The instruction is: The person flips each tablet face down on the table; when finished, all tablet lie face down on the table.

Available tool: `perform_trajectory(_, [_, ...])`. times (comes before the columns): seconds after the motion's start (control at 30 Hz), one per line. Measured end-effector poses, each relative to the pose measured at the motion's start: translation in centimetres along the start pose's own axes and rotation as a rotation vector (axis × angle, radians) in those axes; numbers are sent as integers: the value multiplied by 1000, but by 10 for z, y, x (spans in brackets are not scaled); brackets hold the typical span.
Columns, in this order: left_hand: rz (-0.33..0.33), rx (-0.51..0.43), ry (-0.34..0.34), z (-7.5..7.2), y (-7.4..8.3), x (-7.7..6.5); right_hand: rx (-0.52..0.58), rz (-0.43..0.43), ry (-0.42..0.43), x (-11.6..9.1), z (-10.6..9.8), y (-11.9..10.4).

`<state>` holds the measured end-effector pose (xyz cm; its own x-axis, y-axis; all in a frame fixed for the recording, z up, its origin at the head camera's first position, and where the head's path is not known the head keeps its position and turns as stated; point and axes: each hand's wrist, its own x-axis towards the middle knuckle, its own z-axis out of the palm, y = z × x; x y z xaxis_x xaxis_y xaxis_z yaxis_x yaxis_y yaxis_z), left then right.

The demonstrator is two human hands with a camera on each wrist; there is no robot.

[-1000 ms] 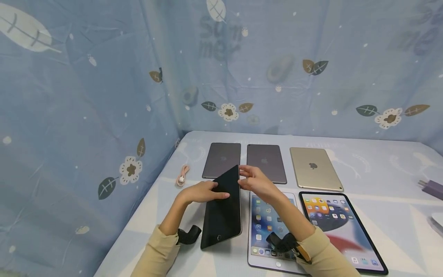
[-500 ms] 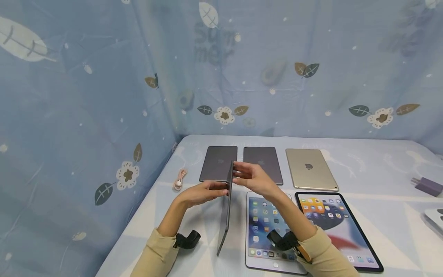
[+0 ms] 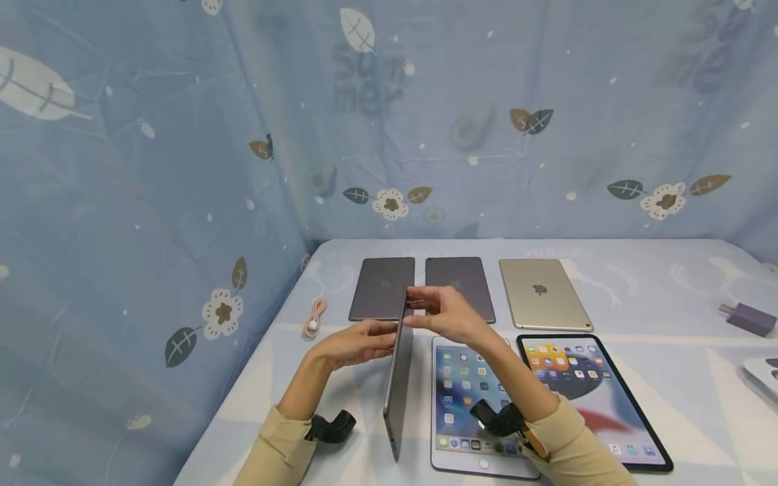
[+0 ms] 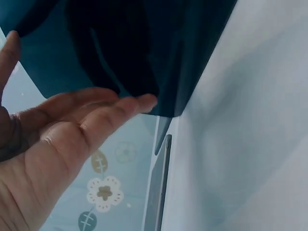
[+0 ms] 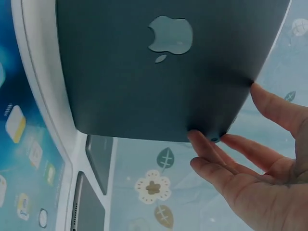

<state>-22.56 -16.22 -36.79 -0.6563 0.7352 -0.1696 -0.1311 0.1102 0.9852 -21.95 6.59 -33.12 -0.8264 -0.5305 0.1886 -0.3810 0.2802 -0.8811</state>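
A dark grey tablet [image 3: 398, 395] stands nearly on edge above the table, seen almost side-on in the head view. My left hand [image 3: 357, 343] is at its upper part on the left, the screen side. In the left wrist view its fingers [image 4: 108, 113] lie along the short edge of the black screen [image 4: 130, 53], the thumb by another edge. My right hand [image 3: 448, 314] grips the upper corner from the right; in the right wrist view its thumb [image 5: 274, 103] presses the long edge and fingertips touch the grey back [image 5: 130, 96] near the camera lens.
Two grey tablets [image 3: 383, 289] [image 3: 460, 289] and a gold one [image 3: 543, 293] lie face down behind. A white tablet [image 3: 464, 405] and a black-rimmed one [image 3: 595, 398] lie with lit screens at right. A pink cable [image 3: 315, 317] lies left, a purple plug [image 3: 750, 320] far right.
The held tablet has turned about its upright axis: its black screen faced me, then only its thin edge showed, and now some of its grey back shows. Both hands stay near its upper part.
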Motion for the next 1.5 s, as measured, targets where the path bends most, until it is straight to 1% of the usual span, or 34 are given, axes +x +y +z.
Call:
perform_trajectory(0.07, [13, -22, -33, -2, -1, 0, -27, -5, 5, -1, 0, -1])
perform_trajectory(0.1, [14, -22, -38, -3, -1, 0, -31, -8, 4, -1, 0, -1])
perform_trajectory(0.13, [15, -18, -40, -4, 0, -1, -30, -10, 1, -1, 1, -1])
perform_trajectory(0.2, [27, 1, -18, -5, 1, -3, -31, -11, -13, -1, 2, 0])
perform_trajectory(0.27, [68, 39, 20, -6, 4, -6, -49, -5, -41, 1, 4, 2])
perform_trajectory(0.37, [163, 98, 97, -7, 9, -13, -84, 18, -102, 3, 9, 8])
perform_trajectory(0.43, [220, 128, 132, -8, 12, -18, -113, 36, -150, 4, 11, 12])
perform_trajectory(0.5, [256, 140, 137, -10, 14, -23, -122, 55, -196, 5, 14, 16])
perform_trajectory(0.57, [271, 148, 121, -12, 15, -27, -146, 83, -243, 6, 16, 21])
perform_trajectory(0.7, [262, 184, 70, -19, 16, -36, -226, 116, -339, 5, 20, 27])
perform_trajectory(0.8, [235, 225, 56, -25, 16, -43, -295, 118, -373, 4, 24, 29])
perform_trajectory(0.9, [205, 262, 60, -29, 16, -48, -346, 131, -361, 3, 27, 29])
perform_trajectory(1.0, [181, 286, 55, -32, 16, -50, -404, 162, -334, 2, 30, 27])
perform_trajectory(1.13, [178, 299, 40, -36, 14, -51, -479, 201, -301, 1, 33, 25])
perform_trajectory(1.33, [196, 340, 37, -42, 11, -54, -519, 207, -295, 0, 35, 27])
perform_trajectory(1.43, [179, 392, 38, -45, 9, -56, -535, 203, -302, 0, 36, 28])
perform_trajectory(1.5, [149, 438, 41, -47, 8, -57, -550, 207, -304, 0, 36, 29])
